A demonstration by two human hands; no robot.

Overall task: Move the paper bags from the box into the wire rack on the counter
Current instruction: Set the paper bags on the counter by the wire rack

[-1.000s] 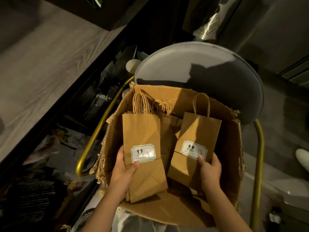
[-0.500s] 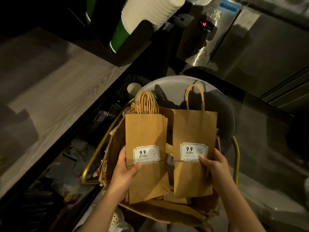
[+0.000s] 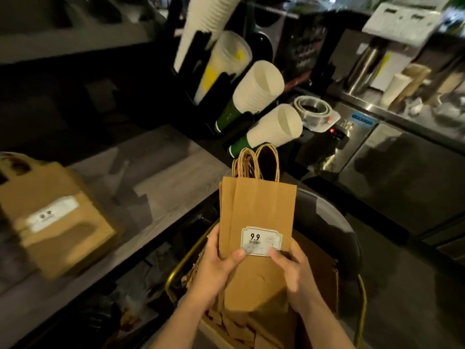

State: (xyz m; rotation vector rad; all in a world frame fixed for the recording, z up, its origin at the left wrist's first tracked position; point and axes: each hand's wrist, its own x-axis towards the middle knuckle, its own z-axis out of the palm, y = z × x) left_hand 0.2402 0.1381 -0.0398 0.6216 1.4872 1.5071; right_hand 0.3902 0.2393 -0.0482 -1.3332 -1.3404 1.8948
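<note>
Both hands, left hand (image 3: 218,267) and right hand (image 3: 293,269), have fingers clamped on a stack of brown handled paper bags (image 3: 256,210) above the torn cardboard box (image 3: 324,278); no wire rack is visible, so placing remains.

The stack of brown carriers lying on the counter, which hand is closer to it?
Left. The left hand grips the left edge of the held paper bags, on the side toward the brown carriers. The right hand holds the bags' other side, farther away.
</note>
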